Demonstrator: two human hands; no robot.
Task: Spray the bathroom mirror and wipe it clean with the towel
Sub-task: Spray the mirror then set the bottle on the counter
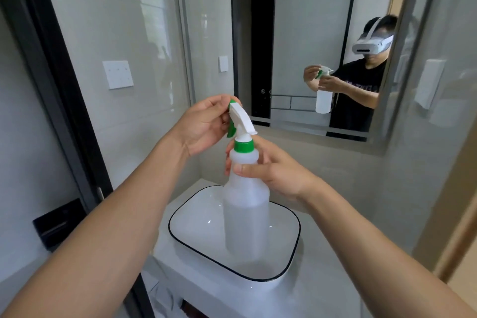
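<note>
You've got the bottle [246, 214] up in front of you, hanging over the sink [185, 235], not touching it. It's a tall, cloudy see-through plastic one, upright, with a green collar at the neck and a white spray head on top, plus a green trigger and a green nozzle tip. Can't really tell how full it is through the plastic.

Your right hand [273, 170] is wrapped around the bottle's shoulder just under the collar, thumb across the front. Your left hand [206, 126] is up at the spray head with its fingertips pinched on the green nozzle tip.

The mirror [309, 41] hangs on the wall ahead and to the right, above the counter [322, 292], and it shows you holding the bottle the same way.
</note>
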